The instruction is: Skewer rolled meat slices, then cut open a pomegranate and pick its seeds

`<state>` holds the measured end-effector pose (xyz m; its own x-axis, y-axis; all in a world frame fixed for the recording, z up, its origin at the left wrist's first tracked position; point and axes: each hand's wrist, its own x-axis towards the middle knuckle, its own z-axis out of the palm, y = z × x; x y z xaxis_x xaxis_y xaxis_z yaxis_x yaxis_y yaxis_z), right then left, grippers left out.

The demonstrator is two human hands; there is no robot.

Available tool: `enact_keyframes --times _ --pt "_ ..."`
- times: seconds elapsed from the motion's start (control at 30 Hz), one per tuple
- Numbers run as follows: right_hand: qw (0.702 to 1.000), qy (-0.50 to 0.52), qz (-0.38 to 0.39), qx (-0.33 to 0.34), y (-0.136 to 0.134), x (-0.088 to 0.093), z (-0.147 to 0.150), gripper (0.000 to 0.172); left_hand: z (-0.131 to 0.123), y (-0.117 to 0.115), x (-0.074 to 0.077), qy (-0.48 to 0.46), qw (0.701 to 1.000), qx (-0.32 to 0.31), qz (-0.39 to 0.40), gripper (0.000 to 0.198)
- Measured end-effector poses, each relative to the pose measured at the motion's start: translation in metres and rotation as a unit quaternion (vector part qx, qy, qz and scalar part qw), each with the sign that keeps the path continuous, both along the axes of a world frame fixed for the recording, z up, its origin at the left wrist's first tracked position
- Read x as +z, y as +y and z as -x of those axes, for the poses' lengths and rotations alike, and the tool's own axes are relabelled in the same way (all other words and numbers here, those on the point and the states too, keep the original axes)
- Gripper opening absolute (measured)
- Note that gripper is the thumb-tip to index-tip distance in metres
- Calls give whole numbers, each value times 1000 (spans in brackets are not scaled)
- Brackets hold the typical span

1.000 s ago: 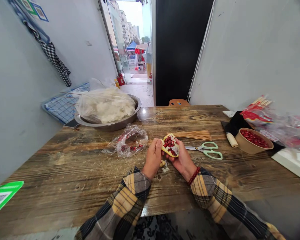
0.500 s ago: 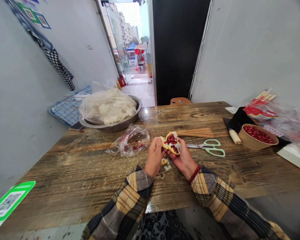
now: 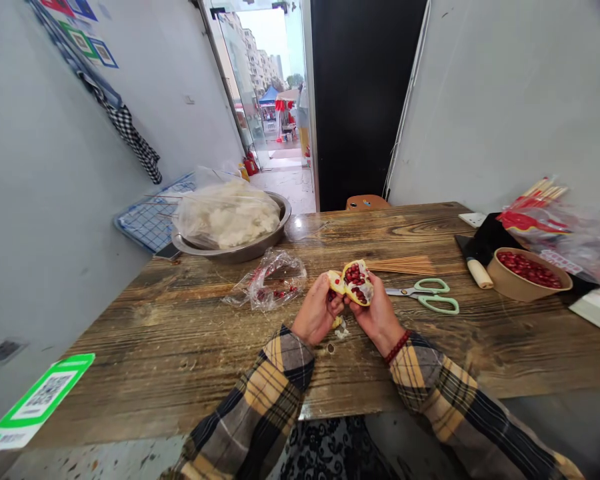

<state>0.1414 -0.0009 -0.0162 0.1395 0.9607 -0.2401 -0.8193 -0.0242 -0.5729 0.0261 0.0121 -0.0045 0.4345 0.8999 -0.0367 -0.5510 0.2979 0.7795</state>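
Between my hands, above the wooden table, is an opened pomegranate with dark red seeds, white pith and yellow rind. My right hand wraps round the larger part from the right. A smaller piece of pomegranate, with few seeds, sits in my left hand, and the two parts meet or nearly touch. Scraps of rind and pith lie on the table just below. Behind my left hand rests a crumpled clear plastic bag with some red seeds in it.
Green-handled scissors lie right of my hands, before thin wooden sticks. A paper bowl of red seeds stands at the right beside a wooden-handled knife. A metal basin with a bagged pale mass stands back left.
The camera view has shifted, so everything appears a little farther right. The smaller piece in my left hand has turned, its inner face showing more. Both hands keep their hold.
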Motion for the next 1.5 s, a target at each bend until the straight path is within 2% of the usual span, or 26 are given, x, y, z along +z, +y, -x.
enact_keyframes --times 0.2,0.4,0.53,0.77,1.03,1.1,1.27,1.5 --pt "996 -77 -45 -14 1 -5 1 24 1 -2 3 20 1000 11 -4 32" --pt "989 -133 -70 -13 0 -8 3 28 3 -3 8 116 989 66 -56 38" --pt "992 -112 -51 -5 -1 -8 2 26 2 -3 6 125 987 74 -66 35" --pt "996 -78 -33 -11 0 -5 -3 22 3 2 -4 59 998 19 -28 31" --pt "998 -64 -24 -6 -1 -3 -5 25 4 3 -5 43 999 -14 7 40" --pt "997 -65 -29 -4 -1 -3 -6 24 4 3 -6 67 998 -8 7 39" --pt "997 -73 -20 -3 1 -5 -9 24 4 5 -9 101 993 65 8 39" --pt "994 -103 -34 -5 2 -7 -9 24 4 5 -5 119 991 62 -11 43"
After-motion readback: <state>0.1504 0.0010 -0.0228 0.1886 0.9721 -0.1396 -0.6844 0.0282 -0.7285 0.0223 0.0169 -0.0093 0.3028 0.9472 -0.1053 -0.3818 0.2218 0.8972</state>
